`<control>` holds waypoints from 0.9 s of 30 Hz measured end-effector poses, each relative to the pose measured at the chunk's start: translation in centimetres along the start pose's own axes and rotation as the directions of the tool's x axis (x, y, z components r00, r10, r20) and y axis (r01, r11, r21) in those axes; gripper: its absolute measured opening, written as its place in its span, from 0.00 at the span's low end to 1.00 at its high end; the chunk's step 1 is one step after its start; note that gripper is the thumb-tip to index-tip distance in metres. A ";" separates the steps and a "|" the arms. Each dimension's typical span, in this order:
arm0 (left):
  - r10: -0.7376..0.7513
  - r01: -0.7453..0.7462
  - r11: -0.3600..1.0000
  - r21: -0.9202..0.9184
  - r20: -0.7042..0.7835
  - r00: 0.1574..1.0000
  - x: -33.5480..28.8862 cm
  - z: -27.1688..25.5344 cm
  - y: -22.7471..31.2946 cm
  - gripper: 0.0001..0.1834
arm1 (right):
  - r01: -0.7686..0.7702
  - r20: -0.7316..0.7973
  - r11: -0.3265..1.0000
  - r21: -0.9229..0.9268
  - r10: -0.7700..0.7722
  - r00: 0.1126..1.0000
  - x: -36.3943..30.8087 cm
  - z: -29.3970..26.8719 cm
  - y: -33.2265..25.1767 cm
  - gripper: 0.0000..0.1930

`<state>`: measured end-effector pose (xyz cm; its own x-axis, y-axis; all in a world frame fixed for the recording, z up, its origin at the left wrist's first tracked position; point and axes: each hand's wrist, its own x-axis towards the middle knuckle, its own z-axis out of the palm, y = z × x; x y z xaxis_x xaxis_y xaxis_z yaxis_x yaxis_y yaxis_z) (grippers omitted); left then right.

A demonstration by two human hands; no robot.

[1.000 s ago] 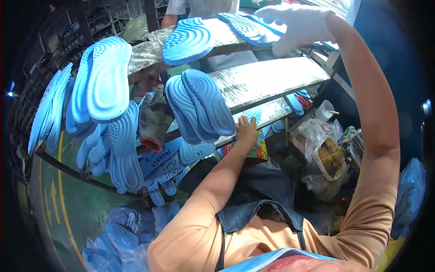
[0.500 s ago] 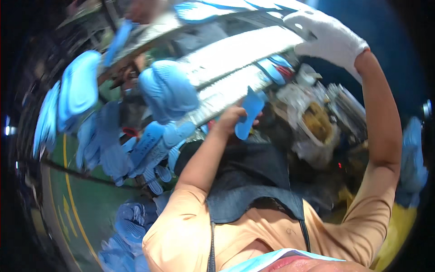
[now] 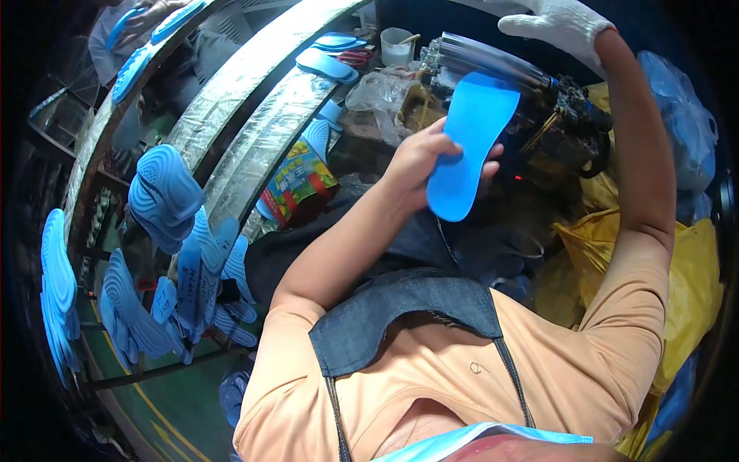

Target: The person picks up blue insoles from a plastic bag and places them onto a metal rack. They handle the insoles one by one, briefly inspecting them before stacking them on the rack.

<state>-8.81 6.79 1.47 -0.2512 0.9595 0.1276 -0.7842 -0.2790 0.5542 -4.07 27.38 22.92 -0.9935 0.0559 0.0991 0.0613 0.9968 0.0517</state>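
Note:
My bare left hand (image 3: pixel 431 162) is closed round the middle of a smooth blue insole (image 3: pixel 481 115), thumb on its face and fingertips showing at the far edge. The insole's top end overlaps the shiny metal roller (image 3: pixel 496 58) of a small machine in the picture. Raised at the upper right, my right hand (image 3: pixel 558 25) wears a white glove with a red cuff edge. Its thumb and fingers are apart and nothing shows in them; the upper edge cuts off part of the hand.
Blue insoles (image 3: pixel 327 65) lie on a film-wrapped bench (image 3: pixel 277 127) beside a white cup (image 3: pixel 397 48). Stacked insoles (image 3: pixel 164 189) hang at the left. A colourful box (image 3: pixel 300 181) stands nearby. Yellow bags (image 3: pixel 685 285) are at the right. Another person's hand (image 3: pixel 150 14) holds an insole at upper left.
The view has swung to the right, so the benches now sit further left. My left hand has brought the insole up to the roller area, its broad face now showing. My right hand stays raised.

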 end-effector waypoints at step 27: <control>0.102 0.159 0.923 0.351 -0.620 0.778 -10.9 -21.6 1.7 0.12 | -0.298 0.339 0.915 0.271 0.200 0.919 9.6 8.1 8.1 0.18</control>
<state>-19.63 -4.95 -16.72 -0.6274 0.6933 -0.3546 -0.5647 -0.0916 0.8202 -13.91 36.50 16.21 -0.9337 0.2698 -0.2355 0.3266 0.9112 -0.2512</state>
